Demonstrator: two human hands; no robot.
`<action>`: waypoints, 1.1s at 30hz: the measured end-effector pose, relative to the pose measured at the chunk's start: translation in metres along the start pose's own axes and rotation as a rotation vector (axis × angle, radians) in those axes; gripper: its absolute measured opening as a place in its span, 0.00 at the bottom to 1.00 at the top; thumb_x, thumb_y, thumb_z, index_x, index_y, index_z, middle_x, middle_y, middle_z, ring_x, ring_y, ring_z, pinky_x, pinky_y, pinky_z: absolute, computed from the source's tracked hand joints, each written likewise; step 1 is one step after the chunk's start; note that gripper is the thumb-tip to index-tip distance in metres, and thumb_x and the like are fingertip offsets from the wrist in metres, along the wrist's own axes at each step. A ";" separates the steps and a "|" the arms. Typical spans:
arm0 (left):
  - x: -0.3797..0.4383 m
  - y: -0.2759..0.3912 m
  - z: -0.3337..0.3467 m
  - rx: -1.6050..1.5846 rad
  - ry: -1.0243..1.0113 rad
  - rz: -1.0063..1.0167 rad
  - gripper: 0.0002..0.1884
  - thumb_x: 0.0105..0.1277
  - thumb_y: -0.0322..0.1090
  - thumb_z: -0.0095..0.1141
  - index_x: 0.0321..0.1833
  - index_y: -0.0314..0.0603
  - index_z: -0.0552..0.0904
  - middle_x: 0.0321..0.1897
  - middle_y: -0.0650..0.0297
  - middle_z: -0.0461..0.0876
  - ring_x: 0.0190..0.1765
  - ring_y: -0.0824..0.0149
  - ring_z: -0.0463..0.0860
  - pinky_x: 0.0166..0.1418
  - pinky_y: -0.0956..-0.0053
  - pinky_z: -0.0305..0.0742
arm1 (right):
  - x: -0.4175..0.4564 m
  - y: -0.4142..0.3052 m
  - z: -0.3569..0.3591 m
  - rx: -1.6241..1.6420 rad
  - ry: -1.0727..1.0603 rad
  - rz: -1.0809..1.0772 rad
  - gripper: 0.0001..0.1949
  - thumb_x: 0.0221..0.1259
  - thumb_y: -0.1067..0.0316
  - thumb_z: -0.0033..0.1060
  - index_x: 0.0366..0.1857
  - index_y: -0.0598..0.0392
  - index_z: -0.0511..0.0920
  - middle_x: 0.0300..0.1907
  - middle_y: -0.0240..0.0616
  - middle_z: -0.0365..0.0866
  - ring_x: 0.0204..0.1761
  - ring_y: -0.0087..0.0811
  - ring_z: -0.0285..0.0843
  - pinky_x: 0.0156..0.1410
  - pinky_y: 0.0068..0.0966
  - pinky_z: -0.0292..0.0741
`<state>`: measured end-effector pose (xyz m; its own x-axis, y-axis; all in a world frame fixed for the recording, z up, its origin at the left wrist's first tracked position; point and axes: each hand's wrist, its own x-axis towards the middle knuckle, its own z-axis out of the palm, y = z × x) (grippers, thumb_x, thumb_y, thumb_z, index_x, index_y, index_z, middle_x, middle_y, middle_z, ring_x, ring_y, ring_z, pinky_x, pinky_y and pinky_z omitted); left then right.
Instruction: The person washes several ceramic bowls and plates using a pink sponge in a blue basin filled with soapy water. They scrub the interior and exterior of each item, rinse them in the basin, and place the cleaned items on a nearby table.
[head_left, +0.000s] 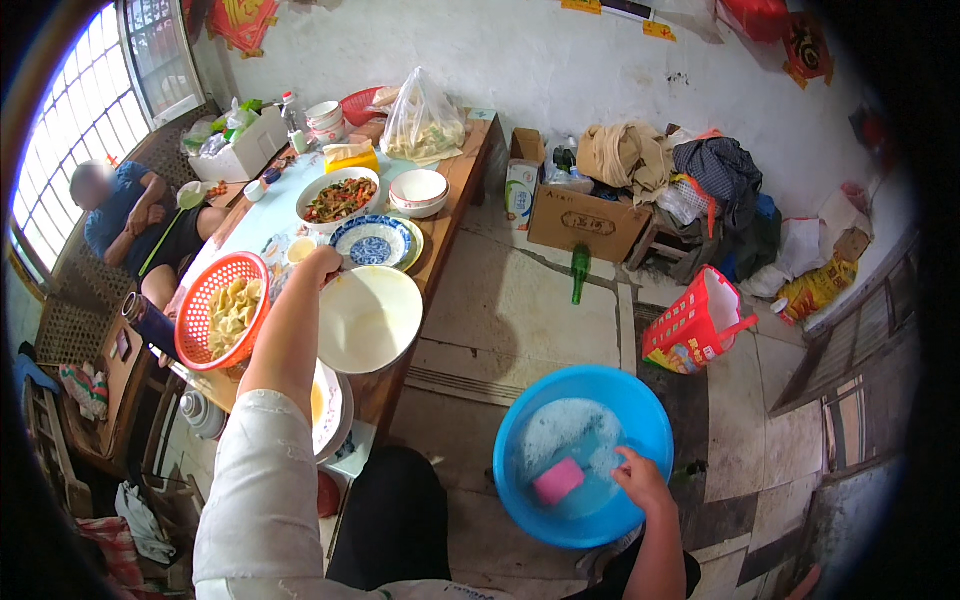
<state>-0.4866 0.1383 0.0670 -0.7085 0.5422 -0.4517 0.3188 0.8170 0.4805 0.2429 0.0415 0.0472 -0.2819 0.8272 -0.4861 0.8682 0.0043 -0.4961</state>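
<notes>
My left hand (326, 262) reaches across the table to the far left rim of a large white bowl (371, 319). Its fingers are mostly hidden, so a grip on the rim cannot be made out. Just beyond lie a blue-and-white patterned plate (371, 241) and a small cup (302, 250). Over the right side of a blue plastic basin (517, 420) on the floor, my right hand (641, 476) hovers with fingers apart and nothing held. Foamy water (570, 427) fills the basin's bottom, and a pink sponge (559, 481) sits in it.
An orange colander (191, 330) of dumplings, a dish of cooked food (339, 199) and stacked bowls (418, 191) crowd the wooden table (442, 240). A person (142, 217) sits beyond it. A green bottle (580, 274) and red carton (694, 319) stand near the basin.
</notes>
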 end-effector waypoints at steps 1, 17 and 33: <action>-0.001 -0.001 0.002 0.050 0.032 0.057 0.14 0.68 0.35 0.49 0.35 0.37 0.87 0.24 0.56 0.82 0.23 0.59 0.79 0.28 0.61 0.73 | 0.000 0.001 0.001 -0.001 0.007 0.006 0.27 0.66 0.61 0.64 0.69 0.51 0.72 0.50 0.50 0.86 0.51 0.45 0.84 0.55 0.40 0.80; 0.017 -0.013 -0.007 0.462 0.050 0.219 0.32 0.70 0.64 0.51 0.46 0.36 0.88 0.45 0.51 0.87 0.45 0.54 0.87 0.52 0.57 0.79 | -0.005 -0.002 0.005 -0.050 -0.060 0.014 0.25 0.67 0.59 0.63 0.67 0.50 0.74 0.53 0.51 0.85 0.53 0.46 0.84 0.56 0.41 0.79; -0.252 -0.115 -0.074 0.631 0.497 0.455 0.22 0.67 0.55 0.58 0.37 0.40 0.87 0.34 0.50 0.88 0.38 0.50 0.88 0.40 0.55 0.81 | -0.028 -0.006 0.010 -0.086 -0.051 0.005 0.23 0.67 0.66 0.64 0.66 0.52 0.75 0.48 0.47 0.85 0.47 0.42 0.85 0.51 0.41 0.81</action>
<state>-0.3914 -0.1069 0.1816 -0.5731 0.8099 0.1249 0.8135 0.5807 -0.0322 0.2413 0.0124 0.0565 -0.2959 0.7976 -0.5257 0.9008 0.0500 -0.4313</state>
